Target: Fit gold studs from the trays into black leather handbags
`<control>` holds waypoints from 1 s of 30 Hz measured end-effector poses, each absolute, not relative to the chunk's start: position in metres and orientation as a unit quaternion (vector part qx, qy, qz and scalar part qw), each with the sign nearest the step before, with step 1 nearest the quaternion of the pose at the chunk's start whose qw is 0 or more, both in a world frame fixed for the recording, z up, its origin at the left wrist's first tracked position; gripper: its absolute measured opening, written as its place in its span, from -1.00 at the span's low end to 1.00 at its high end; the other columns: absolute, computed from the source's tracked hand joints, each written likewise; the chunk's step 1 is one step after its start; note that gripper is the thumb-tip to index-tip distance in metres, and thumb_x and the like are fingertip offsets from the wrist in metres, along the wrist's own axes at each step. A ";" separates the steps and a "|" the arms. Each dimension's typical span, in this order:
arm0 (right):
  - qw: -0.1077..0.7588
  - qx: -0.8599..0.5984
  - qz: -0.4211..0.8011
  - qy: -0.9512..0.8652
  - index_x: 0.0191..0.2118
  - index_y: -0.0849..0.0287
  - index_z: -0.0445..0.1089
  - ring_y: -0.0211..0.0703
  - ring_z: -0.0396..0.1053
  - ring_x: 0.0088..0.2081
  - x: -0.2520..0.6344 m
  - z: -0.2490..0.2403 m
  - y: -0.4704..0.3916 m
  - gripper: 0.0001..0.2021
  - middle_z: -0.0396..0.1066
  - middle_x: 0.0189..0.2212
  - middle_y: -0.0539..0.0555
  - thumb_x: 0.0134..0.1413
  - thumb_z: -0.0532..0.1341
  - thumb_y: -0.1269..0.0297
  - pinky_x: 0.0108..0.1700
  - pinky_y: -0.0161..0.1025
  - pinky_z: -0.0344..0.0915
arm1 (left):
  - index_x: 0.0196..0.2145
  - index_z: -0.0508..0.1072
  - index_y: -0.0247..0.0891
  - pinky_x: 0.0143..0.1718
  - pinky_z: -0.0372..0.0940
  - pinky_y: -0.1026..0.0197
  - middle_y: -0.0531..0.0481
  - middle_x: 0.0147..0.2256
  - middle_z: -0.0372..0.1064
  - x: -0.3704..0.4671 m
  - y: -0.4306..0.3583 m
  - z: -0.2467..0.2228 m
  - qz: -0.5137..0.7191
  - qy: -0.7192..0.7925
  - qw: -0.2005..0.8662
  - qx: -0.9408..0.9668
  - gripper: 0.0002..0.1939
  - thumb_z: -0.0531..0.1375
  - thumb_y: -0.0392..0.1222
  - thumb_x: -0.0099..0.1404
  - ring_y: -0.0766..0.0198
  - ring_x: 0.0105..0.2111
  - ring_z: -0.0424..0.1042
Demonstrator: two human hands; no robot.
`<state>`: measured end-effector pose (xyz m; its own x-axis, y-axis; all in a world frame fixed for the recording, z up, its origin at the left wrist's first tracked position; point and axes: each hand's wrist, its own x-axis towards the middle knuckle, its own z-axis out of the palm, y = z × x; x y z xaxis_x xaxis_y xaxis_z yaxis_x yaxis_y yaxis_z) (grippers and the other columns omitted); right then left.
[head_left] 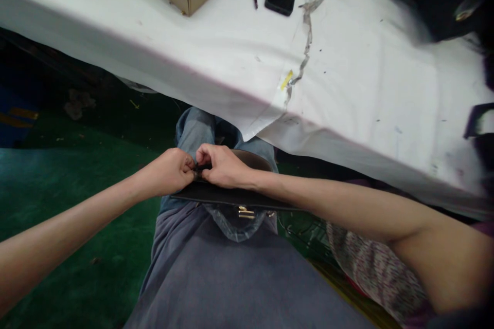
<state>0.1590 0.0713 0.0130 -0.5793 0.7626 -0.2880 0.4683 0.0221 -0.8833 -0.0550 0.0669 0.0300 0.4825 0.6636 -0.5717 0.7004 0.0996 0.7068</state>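
The dark bag [235, 195] lay across the lap, its gold clasp [246, 212] already in place near six o'clock, while its end at ten o'clock looked unfinished, though how much was left did not show. There the left hand [176, 170], fingers curled tight, seemed to grip the bag's edge; the right hand [223, 167], at its three o'clock, was half curled, its hold too hidden to tell.
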 end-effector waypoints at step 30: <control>0.148 -0.448 0.532 -0.703 -0.18 0.12 0.35 -0.13 0.44 -0.21 0.168 0.011 0.076 -0.77 0.49 -0.26 -0.02 0.01 0.31 0.44 -0.17 -0.23 0.28 | -0.48 0.47 -0.26 -0.53 -0.05 0.22 0.05 -0.58 0.34 -0.050 0.063 0.037 0.036 0.549 0.627 0.551 -0.76 0.28 -0.07 0.25 0.29 -0.55 0.27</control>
<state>0.1677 0.0755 0.0114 -0.5546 0.7877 -0.2681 0.4717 0.0323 -0.8812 -0.0497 0.0630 0.0366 0.3951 0.6500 -0.6491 0.5600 0.3898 0.7311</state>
